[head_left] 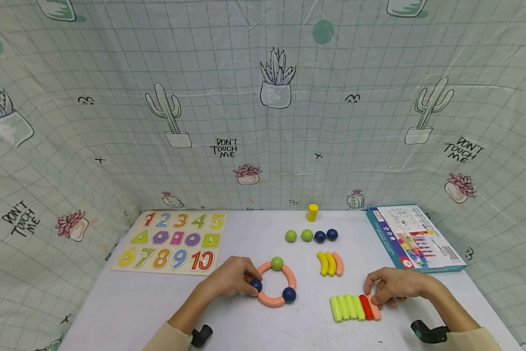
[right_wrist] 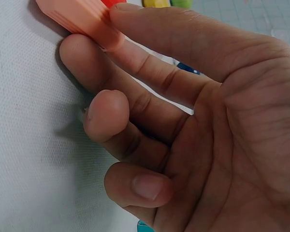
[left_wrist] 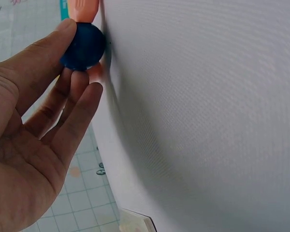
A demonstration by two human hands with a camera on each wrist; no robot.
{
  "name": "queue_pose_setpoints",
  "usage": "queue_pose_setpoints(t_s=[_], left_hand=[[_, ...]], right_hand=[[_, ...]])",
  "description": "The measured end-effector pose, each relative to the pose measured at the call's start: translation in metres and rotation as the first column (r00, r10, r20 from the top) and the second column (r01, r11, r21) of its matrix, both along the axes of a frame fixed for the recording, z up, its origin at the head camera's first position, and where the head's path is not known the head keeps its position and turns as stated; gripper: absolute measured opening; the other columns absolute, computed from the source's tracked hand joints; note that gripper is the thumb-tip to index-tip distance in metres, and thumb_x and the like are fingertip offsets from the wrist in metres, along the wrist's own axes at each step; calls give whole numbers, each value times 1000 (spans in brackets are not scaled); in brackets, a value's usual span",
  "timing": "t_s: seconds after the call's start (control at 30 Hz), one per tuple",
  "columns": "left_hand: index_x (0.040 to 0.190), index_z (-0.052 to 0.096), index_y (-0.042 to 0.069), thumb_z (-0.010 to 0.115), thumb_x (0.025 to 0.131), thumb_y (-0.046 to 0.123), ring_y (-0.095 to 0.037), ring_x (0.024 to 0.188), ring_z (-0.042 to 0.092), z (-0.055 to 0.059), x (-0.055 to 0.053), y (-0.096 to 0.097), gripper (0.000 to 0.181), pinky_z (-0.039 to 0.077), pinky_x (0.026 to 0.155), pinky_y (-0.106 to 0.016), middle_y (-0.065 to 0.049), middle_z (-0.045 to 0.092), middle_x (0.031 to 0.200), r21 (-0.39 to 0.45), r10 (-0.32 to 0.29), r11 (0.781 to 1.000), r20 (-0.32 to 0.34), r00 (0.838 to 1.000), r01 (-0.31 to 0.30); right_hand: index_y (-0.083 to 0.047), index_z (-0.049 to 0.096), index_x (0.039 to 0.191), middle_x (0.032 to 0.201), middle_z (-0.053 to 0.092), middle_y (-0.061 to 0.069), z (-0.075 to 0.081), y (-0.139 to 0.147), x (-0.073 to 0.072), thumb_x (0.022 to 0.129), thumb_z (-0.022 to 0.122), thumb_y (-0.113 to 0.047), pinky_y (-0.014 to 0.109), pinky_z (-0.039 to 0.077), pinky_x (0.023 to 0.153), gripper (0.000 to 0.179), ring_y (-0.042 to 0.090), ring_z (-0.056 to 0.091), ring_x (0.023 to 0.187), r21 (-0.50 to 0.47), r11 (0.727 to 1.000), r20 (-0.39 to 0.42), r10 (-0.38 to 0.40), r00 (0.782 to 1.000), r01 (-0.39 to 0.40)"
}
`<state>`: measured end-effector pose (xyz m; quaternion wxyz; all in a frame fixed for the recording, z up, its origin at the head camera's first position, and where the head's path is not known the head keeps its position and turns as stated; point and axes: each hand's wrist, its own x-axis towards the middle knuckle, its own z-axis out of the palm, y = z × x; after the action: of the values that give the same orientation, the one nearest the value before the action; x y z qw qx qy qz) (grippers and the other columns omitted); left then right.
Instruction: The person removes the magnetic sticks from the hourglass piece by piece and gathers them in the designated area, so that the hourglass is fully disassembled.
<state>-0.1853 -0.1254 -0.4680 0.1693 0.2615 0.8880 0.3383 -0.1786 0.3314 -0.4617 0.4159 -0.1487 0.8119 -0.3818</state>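
A ring of curved pink rods (head_left: 271,301), with balls at its joints, lies on the table. My left hand (head_left: 234,277) pinches the dark blue ball (left_wrist: 83,46) at the ring's left side between thumb and fingers. A green ball (head_left: 277,263) tops the ring, and another dark blue ball (head_left: 289,295) sits at its lower right. To the right, my right hand (head_left: 396,284) pinches a straight pink bar (right_wrist: 82,21) with thumb and index finger, its other fingers curled loosely. That bar lies alongside a red bar (head_left: 366,307) and several light green bars (head_left: 347,308) in a row.
Two yellow curved rods (head_left: 327,263) and a pink one (head_left: 338,263) lie right of the ring. Behind them are green balls (head_left: 307,235), blue balls (head_left: 320,237) and a yellow cylinder (head_left: 313,213). A number puzzle board (head_left: 146,239) lies back left, a toy box (head_left: 416,236) back right.
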Motion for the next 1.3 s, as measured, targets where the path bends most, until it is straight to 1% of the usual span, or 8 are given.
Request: queue_pose_setpoints(t_s=[0.27,0.6,0.73,0.87,0.97,1.07,1.17,1.3], left_hand=[[100,80,11,90,74,11,-8,79,59,0,1,0,27,48,70,-21,10,64,86,6,2,1000,6,1000,-2],[100,80,11,89,75,10,-11,80,60,-1,1,-1,27,49,70,-22,9,64,86,16,6,1000,9,1000,-6],[100,80,11,89,75,10,-11,80,60,-1,2,-1,27,48,70,-22,9,64,86,12,7,1000,8,1000,-7],[99,80,12,89,75,12,-11,80,59,-1,2,0,26,48,71,-22,9,63,87,-13,-2,1000,1,1000,2],[98,79,12,89,75,12,-10,80,58,-1,3,0,25,48,71,-21,7,62,87,-22,-7,1000,-1,1000,7],[96,77,10,90,74,11,-10,79,58,-1,4,0,25,49,71,-21,5,61,86,-11,-14,1000,-5,1000,14],[95,76,10,90,74,12,-9,78,58,0,4,1,26,49,71,-20,5,61,85,-6,-32,999,-8,999,32],[94,75,14,91,75,18,-6,74,55,3,0,4,25,47,68,-20,6,61,82,-44,-75,996,12,997,75]], right_hand=[[-11,67,107,77,64,2,0,0,0,93,71,-24,21,31,48,20,15,51,58,16,1000,-9,-8,1000,8],[-12,67,106,73,62,2,-2,1,-1,93,71,-26,21,28,47,20,15,48,56,48,998,-30,-30,999,31],[-10,66,106,76,64,4,1,2,-3,95,69,-23,21,31,48,18,15,49,58,45,998,-63,-37,997,40],[-7,65,109,82,67,9,7,-6,-8,96,65,-20,23,37,52,19,16,52,60,19,999,-139,-44,989,47],[-5,64,112,82,67,12,12,-24,-14,97,64,-23,24,40,56,23,16,52,59,-1,998,-215,-66,974,67],[-7,64,114,83,68,12,16,-52,-21,98,64,-26,25,41,57,25,16,51,57,-14,997,-279,-76,957,75],[-8,66,113,83,69,9,18,-87,-27,99,65,-29,25,45,57,25,16,54,59,-6,1000,-350,-30,936,30],[-13,70,110,84,68,1,19,-136,-34,98,67,-29,28,48,56,20,15,58,62,62,998,-435,56,899,-32]])
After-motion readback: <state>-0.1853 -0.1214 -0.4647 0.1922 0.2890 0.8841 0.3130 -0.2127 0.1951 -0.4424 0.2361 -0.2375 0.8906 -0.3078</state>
